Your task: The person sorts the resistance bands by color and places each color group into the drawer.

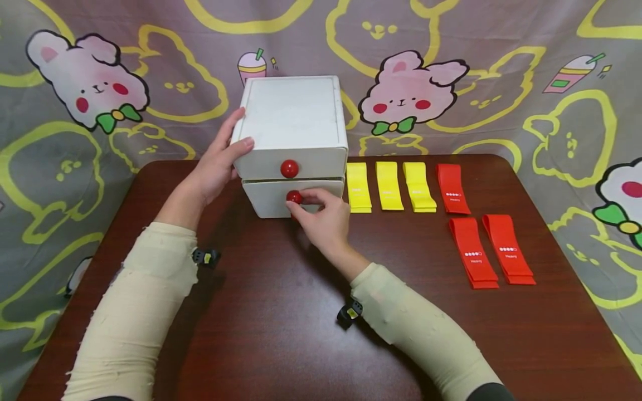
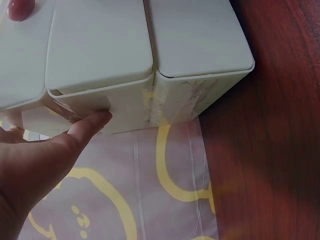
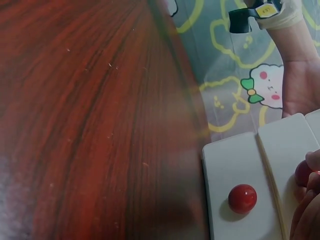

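A white drawer box (image 1: 296,111) with round red knobs stands at the back of the table. My right hand (image 1: 328,220) pinches the lower knob (image 1: 295,196) of the two seen in the head view, between thumb and fingers. The upper knob (image 1: 289,169) is untouched. My left hand (image 1: 213,161) rests against the box's upper left edge, fingers extended and thumb near the front corner. In the left wrist view a fingertip (image 2: 104,117) presses on the box's side. The right wrist view shows a free red knob (image 3: 242,198) on the panel beside the held one.
Right of the box lie folded yellow bands (image 1: 389,186), three in a row. Red bands (image 1: 453,189) marked "Heavy" lie farther right, two of them nearer the front. Behind the dark wooden table (image 1: 281,334) hangs a patterned curtain (image 1: 301,39).
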Demonstrator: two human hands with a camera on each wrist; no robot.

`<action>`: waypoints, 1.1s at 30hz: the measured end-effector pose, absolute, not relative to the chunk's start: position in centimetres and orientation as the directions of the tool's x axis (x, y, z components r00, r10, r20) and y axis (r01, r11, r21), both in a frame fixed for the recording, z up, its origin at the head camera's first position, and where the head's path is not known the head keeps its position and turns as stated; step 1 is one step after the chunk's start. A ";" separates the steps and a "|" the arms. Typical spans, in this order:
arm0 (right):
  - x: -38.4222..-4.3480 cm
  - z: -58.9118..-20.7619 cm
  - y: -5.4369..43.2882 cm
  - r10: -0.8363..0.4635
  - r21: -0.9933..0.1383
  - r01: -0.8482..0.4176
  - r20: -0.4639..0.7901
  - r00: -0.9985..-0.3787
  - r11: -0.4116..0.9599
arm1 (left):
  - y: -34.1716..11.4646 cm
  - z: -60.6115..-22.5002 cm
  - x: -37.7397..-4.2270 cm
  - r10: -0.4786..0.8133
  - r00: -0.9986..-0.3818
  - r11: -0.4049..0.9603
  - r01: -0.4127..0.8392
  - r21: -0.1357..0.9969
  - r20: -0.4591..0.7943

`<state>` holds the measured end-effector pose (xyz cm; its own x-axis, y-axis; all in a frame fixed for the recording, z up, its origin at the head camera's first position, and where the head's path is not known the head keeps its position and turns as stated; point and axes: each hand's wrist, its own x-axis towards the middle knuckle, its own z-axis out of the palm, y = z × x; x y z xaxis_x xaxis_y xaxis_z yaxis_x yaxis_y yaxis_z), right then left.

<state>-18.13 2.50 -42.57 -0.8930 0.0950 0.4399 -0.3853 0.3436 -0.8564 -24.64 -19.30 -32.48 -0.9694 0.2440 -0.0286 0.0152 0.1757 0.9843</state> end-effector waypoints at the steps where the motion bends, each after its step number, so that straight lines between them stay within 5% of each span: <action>1: -18.0 -42.6 2.5 0.093 -0.856 -0.385 0.439 -0.894 0.344 | -19.3 -32.5 -24.6 0.243 -0.970 0.177 0.015 0.984 -0.029; 33: -14.1 -42.8 3.4 0.040 -0.827 -0.469 0.504 -0.863 0.311 | -19.2 -32.6 -24.4 0.234 -0.972 0.107 0.008 0.994 -0.017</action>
<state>-14.10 3.44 -42.76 -0.8625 0.0402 0.5044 -0.4689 0.3111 -0.8266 -24.45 -19.18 -32.64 -0.9722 0.2336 -0.0173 0.0080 0.1072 0.9942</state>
